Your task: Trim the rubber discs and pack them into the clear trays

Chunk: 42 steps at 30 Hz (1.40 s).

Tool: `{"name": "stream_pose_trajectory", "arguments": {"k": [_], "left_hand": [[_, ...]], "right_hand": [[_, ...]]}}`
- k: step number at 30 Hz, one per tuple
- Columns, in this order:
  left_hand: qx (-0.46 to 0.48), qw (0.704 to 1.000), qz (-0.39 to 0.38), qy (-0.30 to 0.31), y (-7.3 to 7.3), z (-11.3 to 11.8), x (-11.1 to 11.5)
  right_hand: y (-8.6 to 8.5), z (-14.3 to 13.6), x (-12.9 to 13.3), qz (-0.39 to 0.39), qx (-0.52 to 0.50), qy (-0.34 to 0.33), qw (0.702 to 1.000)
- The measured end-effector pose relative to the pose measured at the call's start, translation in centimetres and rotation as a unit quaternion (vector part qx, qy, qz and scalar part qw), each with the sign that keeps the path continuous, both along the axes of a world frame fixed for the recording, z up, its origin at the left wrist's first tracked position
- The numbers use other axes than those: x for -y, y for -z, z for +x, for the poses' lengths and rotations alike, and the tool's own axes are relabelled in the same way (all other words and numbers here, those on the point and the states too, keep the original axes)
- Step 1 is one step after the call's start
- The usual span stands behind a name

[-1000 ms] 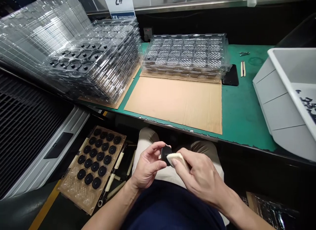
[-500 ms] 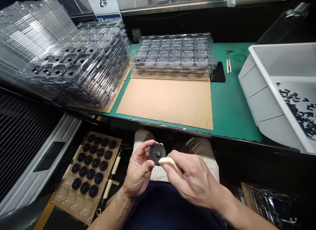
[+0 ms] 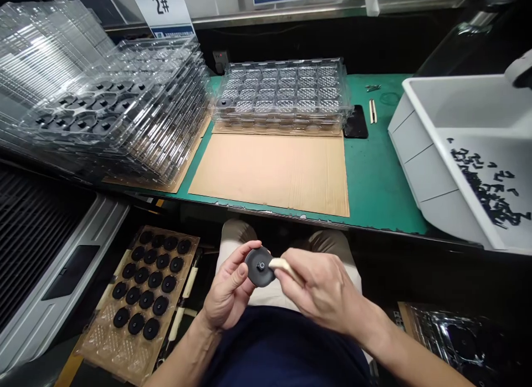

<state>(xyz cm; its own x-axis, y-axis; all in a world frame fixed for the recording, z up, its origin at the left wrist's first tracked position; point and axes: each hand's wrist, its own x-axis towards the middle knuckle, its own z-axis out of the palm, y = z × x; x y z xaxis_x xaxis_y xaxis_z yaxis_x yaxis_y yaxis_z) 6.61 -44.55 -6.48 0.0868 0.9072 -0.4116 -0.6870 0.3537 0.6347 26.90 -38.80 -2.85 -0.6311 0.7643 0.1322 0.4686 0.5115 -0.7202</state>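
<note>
My left hand [image 3: 230, 290] holds a round black disc [image 3: 258, 266] by its edge, above my lap, with a small raised hub at the disc's centre facing up. A pale, cream-coloured stick-like tool [image 3: 286, 269] is gripped in my right hand [image 3: 322, 290]. Its tip meets the right edge of the disc. The far end of the tool is hidden by my fingers.
Clear plastic trays [image 3: 282, 93] stand behind a cardboard sheet [image 3: 270, 171] on the green table [image 3: 369, 182]. Taller tray stacks [image 3: 158, 115] rise at left. A white bin [image 3: 436, 148] holds small black parts at right. Lower left, a tray [image 3: 100, 331] carries several discs.
The tool tip has moved from the disc's lower right to its right edge. My left thumb has shifted up along the disc's left side. The whole view has shifted slightly.
</note>
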Motion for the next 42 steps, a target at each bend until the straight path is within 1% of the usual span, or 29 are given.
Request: {"name": "stream_pose_trajectory", "arguments": {"k": [2, 3, 6, 7, 10, 11, 12, 15, 16, 19, 20, 23, 24, 27, 28, 31, 34, 36, 39, 42], "left_hand": [[0.009, 1.000, -0.001, 0.006, 0.0, 0.0, 0.0], [0.012, 1.000, -0.003, 0.009, 0.1, 0.0, 0.0], [0.015, 1.000, -0.019, 0.013, 0.1, 0.1, 0.0], [0.015, 1.000, -0.024, 0.014, 0.1, 0.2, -0.1], [0.021, 0.999, -0.033, 0.020, -0.1, 0.3, -0.2], [0.023, 0.999, -0.035, 0.023, -0.2, 0.4, -0.2], [0.023, 0.999, -0.039, 0.028, -0.3, 0.4, -0.2], [0.015, 0.998, -0.059, 0.033, -0.4, 0.5, -0.2], [0.011, 0.997, -0.067, 0.030, -0.4, 0.5, -0.2], [0.006, 0.997, -0.081, 0.010, -0.4, 0.6, -0.3], [0.004, 0.996, -0.083, 0.008, -0.4, 0.6, -0.3], [-0.006, 0.996, -0.087, 0.013, -0.3, 0.8, -0.4], [-0.009, 0.996, -0.088, 0.013, -0.3, 0.9, -0.4], [-0.011, 0.996, -0.086, 0.003, -0.4, 1.0, -0.4], [-0.008, 0.997, -0.081, 0.007, -0.4, 1.0, -0.4], [0.003, 0.997, -0.070, 0.030, -0.5, 1.1, -0.3], [-0.002, 0.997, -0.080, 0.019, -0.5, 1.1, -0.2], [0.000, 0.997, -0.082, 0.013, -0.5, 1.1, -0.1], [0.017, 0.997, -0.070, 0.035, -0.4, 1.1, -0.1], [0.023, 0.996, -0.062, 0.059, -0.4, 1.2, -0.2]], "right_hand": [[0.0, 0.1, 0.0, -0.013, -0.004, -0.047, 0.999], [0.0, 0.2, 0.0, -0.013, -0.003, -0.052, 0.999], [0.2, 0.4, -0.1, 0.002, 0.008, -0.007, 1.000], [0.2, 0.5, -0.1, 0.001, 0.009, -0.005, 1.000], [0.2, 0.6, 0.0, -0.021, -0.002, -0.064, 0.998], [0.2, 0.6, 0.1, -0.024, -0.004, -0.073, 0.997], [0.2, 0.7, 0.0, -0.020, -0.001, -0.066, 0.998], [0.3, 0.8, 0.0, 0.002, 0.022, -0.006, 1.000], [0.4, 0.8, 0.1, 0.002, 0.024, -0.007, 1.000], [0.4, 0.7, 0.3, -0.015, 0.017, -0.054, 0.998], [0.5, 0.7, 0.3, -0.015, 0.017, -0.054, 0.998], [0.6, 0.7, 0.3, 0.004, 0.030, -0.002, 1.000], [0.5, 0.7, 0.3, 0.008, 0.033, 0.000, 0.999], [0.3, 0.8, 0.4, 0.007, 0.037, -0.035, 0.999], [0.2, 0.8, 0.5, 0.010, 0.041, -0.034, 0.999], [0.0, 0.9, 0.9, 0.026, 0.066, 0.007, 0.997], [-0.2, 1.0, 1.4, 0.031, 0.075, 0.000, 0.997], [-0.3, 1.0, 1.6, 0.048, 0.075, 0.008, 0.996], [-0.3, 1.0, 1.6, 0.075, 0.083, 0.031, 0.993], [-0.3, 1.0, 1.3, 0.084, 0.089, 0.020, 0.992]]}}
